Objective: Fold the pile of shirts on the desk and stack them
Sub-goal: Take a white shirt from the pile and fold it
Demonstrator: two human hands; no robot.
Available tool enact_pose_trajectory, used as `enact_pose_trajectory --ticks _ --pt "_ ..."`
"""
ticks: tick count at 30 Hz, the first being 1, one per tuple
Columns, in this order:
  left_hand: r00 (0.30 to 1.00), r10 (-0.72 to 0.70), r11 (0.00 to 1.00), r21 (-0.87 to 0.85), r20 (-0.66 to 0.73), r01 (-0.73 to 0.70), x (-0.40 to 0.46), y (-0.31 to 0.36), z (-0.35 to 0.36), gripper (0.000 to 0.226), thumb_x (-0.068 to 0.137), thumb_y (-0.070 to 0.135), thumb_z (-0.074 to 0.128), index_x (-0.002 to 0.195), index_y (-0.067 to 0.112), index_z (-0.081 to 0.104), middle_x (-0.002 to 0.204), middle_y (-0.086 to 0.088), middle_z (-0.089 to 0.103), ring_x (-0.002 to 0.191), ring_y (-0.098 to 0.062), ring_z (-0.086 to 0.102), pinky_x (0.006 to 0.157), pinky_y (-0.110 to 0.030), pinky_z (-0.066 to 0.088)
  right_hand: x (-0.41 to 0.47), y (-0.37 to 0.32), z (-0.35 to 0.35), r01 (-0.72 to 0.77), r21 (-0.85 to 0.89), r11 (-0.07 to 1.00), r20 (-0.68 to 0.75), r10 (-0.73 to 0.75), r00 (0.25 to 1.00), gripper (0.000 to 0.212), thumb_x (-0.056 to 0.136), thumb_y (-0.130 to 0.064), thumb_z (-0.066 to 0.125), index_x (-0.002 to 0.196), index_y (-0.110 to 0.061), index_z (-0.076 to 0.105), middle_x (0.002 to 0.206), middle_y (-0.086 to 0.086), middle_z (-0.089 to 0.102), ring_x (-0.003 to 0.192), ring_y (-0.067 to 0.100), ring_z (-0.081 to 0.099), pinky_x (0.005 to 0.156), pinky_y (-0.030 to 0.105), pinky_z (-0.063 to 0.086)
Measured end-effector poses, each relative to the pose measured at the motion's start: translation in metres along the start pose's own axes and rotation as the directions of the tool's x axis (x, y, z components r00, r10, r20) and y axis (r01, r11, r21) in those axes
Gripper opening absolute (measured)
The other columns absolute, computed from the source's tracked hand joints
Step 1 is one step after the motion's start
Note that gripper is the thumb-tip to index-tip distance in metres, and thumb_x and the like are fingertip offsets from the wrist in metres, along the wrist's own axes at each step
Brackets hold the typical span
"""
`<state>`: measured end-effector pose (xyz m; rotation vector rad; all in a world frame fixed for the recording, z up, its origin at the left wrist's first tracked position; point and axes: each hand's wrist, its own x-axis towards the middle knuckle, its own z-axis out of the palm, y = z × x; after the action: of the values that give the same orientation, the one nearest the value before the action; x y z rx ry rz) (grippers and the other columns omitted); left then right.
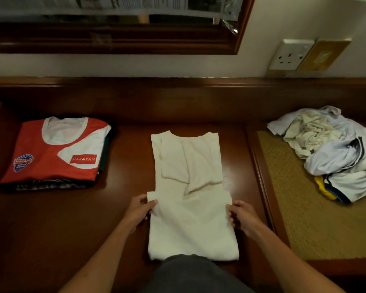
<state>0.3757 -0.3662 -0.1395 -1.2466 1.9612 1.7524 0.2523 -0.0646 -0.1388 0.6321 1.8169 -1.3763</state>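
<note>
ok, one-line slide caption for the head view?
Both hands, left and right, pinch the cream shirt mid-fold, between folded stack and unfolded pile.

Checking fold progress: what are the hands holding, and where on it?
Both hold the cream shirt: the left hand pinches its left edge, the right hand its right edge, at the doubled-over lower part.

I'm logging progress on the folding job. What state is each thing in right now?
cream shirt: flat, sleeves folded in, bottom doubled up
left hand: pinches the shirt's left edge
right hand: pinches the right edge
red shirt: folded, tops the stack
pile: crumpled, unfolded
</note>
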Motion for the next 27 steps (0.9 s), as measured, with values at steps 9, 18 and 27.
enact_pose_trajectory --ticks 9,18,27 --pt "0.71 0.693 0.45 0.692 0.128 -0.564 -0.073 -0.081 0.034 0.041 0.082 0.055 0.056 0.105 0.023 0.065 0.103 0.004 0.058 0.09 -0.012 0.057 0.075 -0.029 0.052 -0.044 0.072 -0.016 0.614 -0.779 0.124 0.434 -0.6 0.672 0.05 0.086 -0.064 0.053 0.12 -0.027 0.055 0.111 -0.007 0.056 0.099 0.011 0.054 0.078 0.024 0.046" --pt "0.752 0.533 0.072 0.864 0.389 -0.498 -0.133 -0.15 0.037 0.093 0.031 0.04 0.094 0.114 0.026 0.055 0.112 0.0 0.064 0.091 -0.022 0.063 0.06 -0.032 0.051 -0.078 0.155 -0.029 0.531 -0.796 -0.29 0.593 -0.551 0.588 0.069 0.046 -0.037 0.09 0.105 -0.029 0.057 0.11 -0.005 0.063 0.092 0.017 0.063 0.066 0.031 0.053" --pt "0.746 0.637 0.447 0.697 0.192 -0.561 -0.137 -0.153 0.024 0.031 0.073 0.009 0.069 0.097 0.027 0.064 0.103 0.011 0.051 0.099 -0.014 0.051 0.08 -0.021 0.04 -0.089 0.153 -0.047 0.727 -0.679 0.095 0.485 -0.685 0.543 0.027 0.074 -0.008 0.068 0.099 -0.015 0.067 0.1 -0.001 0.064 0.091 0.016 0.058 0.075 0.028 0.046"
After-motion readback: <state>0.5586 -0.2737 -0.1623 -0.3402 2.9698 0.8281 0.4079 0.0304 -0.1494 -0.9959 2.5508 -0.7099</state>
